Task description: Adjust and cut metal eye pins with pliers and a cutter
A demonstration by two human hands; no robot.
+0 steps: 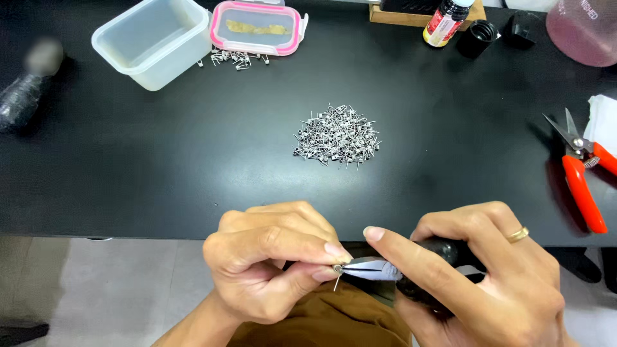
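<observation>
While left hand [270, 263] pinches a wire coil [338, 268], right hand [488, 276] grips pliers [376, 268], clear tub [154, 40] empty.

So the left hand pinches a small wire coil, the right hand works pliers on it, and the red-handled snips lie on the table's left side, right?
Not quite. The head view shows the snips on the right side of the table, not the left. The rest holds: the left hand pinches a small coil, and the right hand holds pliers to it.

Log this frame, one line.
left hand: pinches small metal wire coil | right hand: grips black-handled pliers on coil | black table: coil pile
</observation>
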